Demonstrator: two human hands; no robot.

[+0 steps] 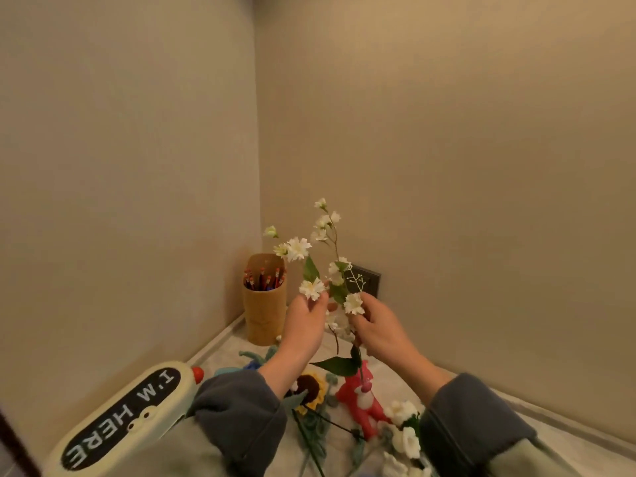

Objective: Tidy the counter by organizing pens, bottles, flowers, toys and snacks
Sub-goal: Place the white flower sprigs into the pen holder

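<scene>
Both hands are raised above the counter corner and hold sprigs of white artificial flowers [311,256] with green leaves. My left hand [304,321] pinches one sprig near its blooms. My right hand [377,327] grips the stems of another sprig, whose lower leaf hangs below. A tan pen holder [264,308] full of red and blue pens stands in the corner. On the counter below lie a red toy figure [361,401], a crocheted sunflower [311,390], a blue knitted flower [253,364] and more white flowers [404,428].
A cream oval toy [120,418] with a black label reading "I'M HERE" lies at the left by the wall. A dark wall socket [366,278] sits behind the flowers. Walls close the corner on the left and back.
</scene>
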